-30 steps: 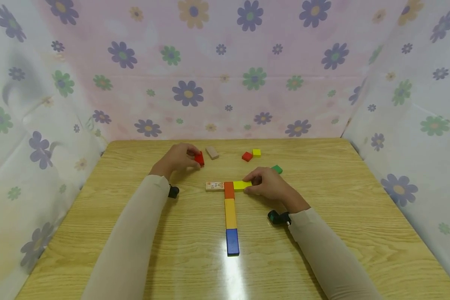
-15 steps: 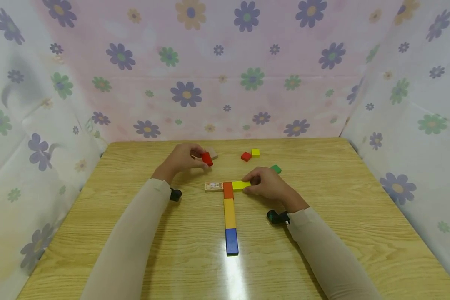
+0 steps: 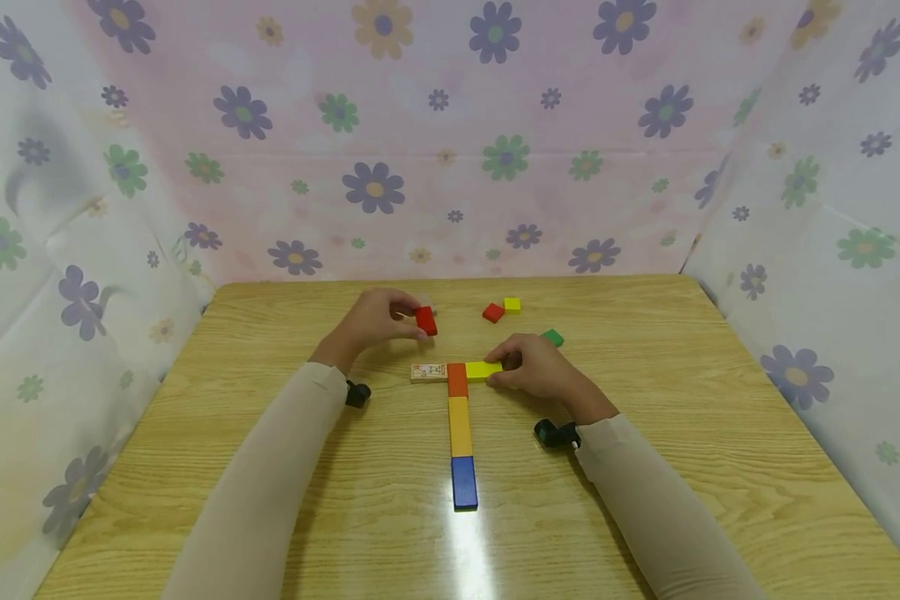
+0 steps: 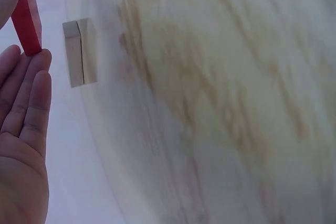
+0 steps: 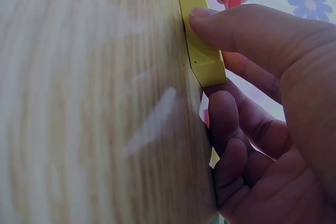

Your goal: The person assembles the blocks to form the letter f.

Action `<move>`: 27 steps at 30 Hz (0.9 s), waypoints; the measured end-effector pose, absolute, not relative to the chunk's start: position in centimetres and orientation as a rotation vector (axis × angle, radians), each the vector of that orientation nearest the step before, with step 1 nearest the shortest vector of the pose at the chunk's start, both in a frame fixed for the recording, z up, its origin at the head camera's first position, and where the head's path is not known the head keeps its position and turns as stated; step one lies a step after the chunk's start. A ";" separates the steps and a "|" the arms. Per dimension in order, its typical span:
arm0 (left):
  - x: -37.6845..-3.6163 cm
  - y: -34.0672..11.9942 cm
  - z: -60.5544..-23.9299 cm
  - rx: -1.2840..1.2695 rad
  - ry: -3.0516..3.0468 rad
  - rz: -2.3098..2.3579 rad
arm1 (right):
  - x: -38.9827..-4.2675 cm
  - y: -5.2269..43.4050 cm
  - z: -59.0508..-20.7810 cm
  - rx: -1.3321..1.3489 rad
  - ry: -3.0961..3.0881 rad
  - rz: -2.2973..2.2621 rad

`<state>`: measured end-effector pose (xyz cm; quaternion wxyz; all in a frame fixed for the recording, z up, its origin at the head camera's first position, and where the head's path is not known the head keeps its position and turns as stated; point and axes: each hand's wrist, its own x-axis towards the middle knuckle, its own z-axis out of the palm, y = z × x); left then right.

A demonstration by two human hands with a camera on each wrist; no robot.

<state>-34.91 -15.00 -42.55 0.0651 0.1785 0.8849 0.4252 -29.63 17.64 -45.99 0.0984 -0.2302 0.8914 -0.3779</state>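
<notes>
Head view: the held red block [image 3: 427,322] looks rectangular.

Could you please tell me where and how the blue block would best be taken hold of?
Probably across its two long sides, coming from the near end. The blue block lies flat with its far end against the yellow-orange block, while both long sides and the near end are free, so a thumb and finger could pinch its width.

Red block [image 3: 426,321], yellow block [image 3: 482,372], flowered cloth [image 3: 450,75]
</notes>
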 end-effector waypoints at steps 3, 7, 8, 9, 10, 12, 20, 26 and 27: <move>-34.8 -14.8 -42.8 0.541 2.656 1.321 | -29.7 17.7 -46.0 -0.675 2.637 -1.115; -34.5 -14.4 -43.1 0.549 2.642 1.334 | -29.7 17.6 -46.0 -0.669 2.636 -1.115; -34.5 -14.3 -43.2 0.557 2.641 1.331 | -29.7 17.6 -46.0 -0.670 2.636 -1.116; -34.5 -14.1 -43.2 0.564 2.643 1.324 | -29.7 17.6 -46.0 -0.671 2.636 -1.116; -34.4 -14.0 -43.3 0.570 2.644 1.317 | -29.7 17.6 -46.0 -0.673 2.637 -1.115; -34.4 -13.8 -43.4 0.585 2.639 1.313 | -29.7 17.6 -46.0 -0.676 2.635 -1.116; -34.2 -13.0 -43.5 0.561 2.623 1.268 | -29.7 17.6 -46.0 -0.679 2.631 -1.118; -34.3 -12.2 -43.8 0.580 2.641 1.211 | -29.8 17.6 -46.0 -0.684 2.640 -1.110; -34.3 -12.1 -43.8 0.583 2.648 1.199 | -29.8 17.6 -46.1 -0.685 2.643 -1.106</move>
